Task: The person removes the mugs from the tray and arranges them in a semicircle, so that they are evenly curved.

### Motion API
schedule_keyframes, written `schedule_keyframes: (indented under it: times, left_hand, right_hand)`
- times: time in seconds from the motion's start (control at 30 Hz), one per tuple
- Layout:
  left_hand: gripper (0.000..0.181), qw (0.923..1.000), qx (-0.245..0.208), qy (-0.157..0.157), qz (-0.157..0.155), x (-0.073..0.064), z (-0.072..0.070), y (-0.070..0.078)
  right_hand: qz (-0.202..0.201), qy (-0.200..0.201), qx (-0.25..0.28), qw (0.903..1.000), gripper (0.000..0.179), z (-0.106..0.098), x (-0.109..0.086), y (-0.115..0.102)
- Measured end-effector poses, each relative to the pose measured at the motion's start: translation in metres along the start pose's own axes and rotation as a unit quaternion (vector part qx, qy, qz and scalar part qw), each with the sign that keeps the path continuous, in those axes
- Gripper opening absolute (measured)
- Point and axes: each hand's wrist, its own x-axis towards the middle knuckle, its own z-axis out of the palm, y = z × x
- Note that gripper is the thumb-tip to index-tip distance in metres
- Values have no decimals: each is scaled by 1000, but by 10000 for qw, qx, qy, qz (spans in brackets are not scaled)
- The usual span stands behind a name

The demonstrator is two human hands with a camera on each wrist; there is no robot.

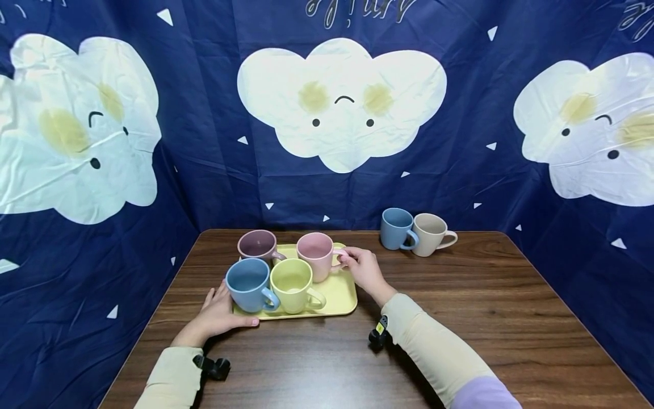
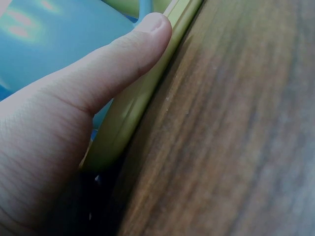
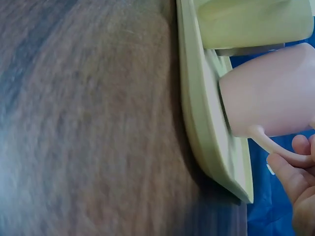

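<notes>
My right hand (image 1: 364, 269) pinches the handle of a pink mug (image 1: 315, 258), which stands upright on the right part of a yellow tray (image 1: 342, 292). In the right wrist view, thumb and fingers meet on that handle (image 3: 280, 150). My left hand (image 1: 219, 311) rests at the tray's front left corner. Its thumb (image 2: 123, 61) lies straight along the front rim, and its other fingers reach along the left side, partly hidden by a blue mug (image 1: 248, 287). Beside the blue mug stands a yellow-green mug (image 1: 291, 287), with a purple mug (image 1: 257, 245) behind them.
A second blue mug (image 1: 395, 230) and a beige mug (image 1: 429, 234) stand side by side at the back of the brown wooden table (image 1: 317, 363). Behind the table hangs a dark blue curtain (image 1: 214, 170) with white clouds.
</notes>
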Motion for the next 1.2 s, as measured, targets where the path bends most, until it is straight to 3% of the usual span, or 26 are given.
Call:
schedule_keyframes:
  times: [0.6, 0.9, 1.2]
  left_hand:
    - [130, 9997, 32, -176, -166, -2, -2, 3]
    - [130, 9997, 73, -169, -146, -2, -2, 2]
    - [130, 9997, 118, -161, -132, -1, -2, 3]
  right_hand:
    - [312, -109, 877, 9956, 22, -65, -3, 7]
    - [145, 73, 543, 9984, 21, -108, -14, 21]
    - [225, 329, 479, 9981, 26, -150, -28, 31]
